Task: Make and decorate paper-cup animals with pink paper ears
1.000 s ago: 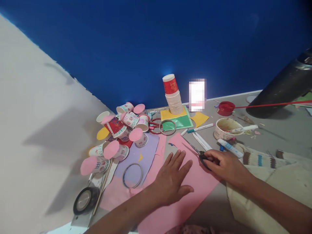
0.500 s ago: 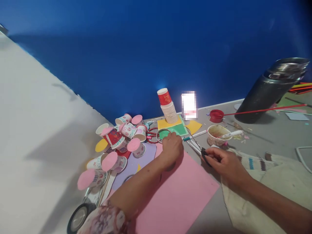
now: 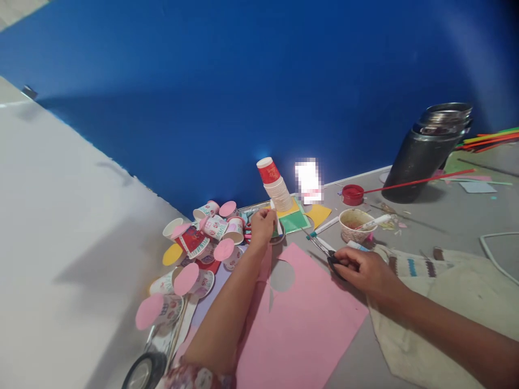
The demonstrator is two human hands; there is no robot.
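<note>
My left hand [image 3: 263,226] is closed around a slim white object [image 3: 277,217] whose kind I cannot make out, near the base of the paper cup stack [image 3: 278,189]. A roll of tape lies partly hidden behind that hand. My right hand [image 3: 360,267] holds scissors [image 3: 333,259] by their black handles, blades pointing up and left toward the markers [image 3: 322,227]. Below both hands spreads a pink paper sheet [image 3: 300,324] with a round hole cut in it. A green sheet [image 3: 295,221] is under the yellow paper beside the cups.
Several paper cups with pink discs [image 3: 186,279] crowd the left side. To the right stand a small bowl [image 3: 357,229] with a marker across it, a red cap [image 3: 352,194] and a black flask [image 3: 424,156]. A cream cloth [image 3: 425,313] lies under my right forearm.
My left hand has moved left and slightly up from over the tape roll, and a slim white object now shows in it. The hole in the pink sheet is uncovered. The scissors stay in my right hand.
</note>
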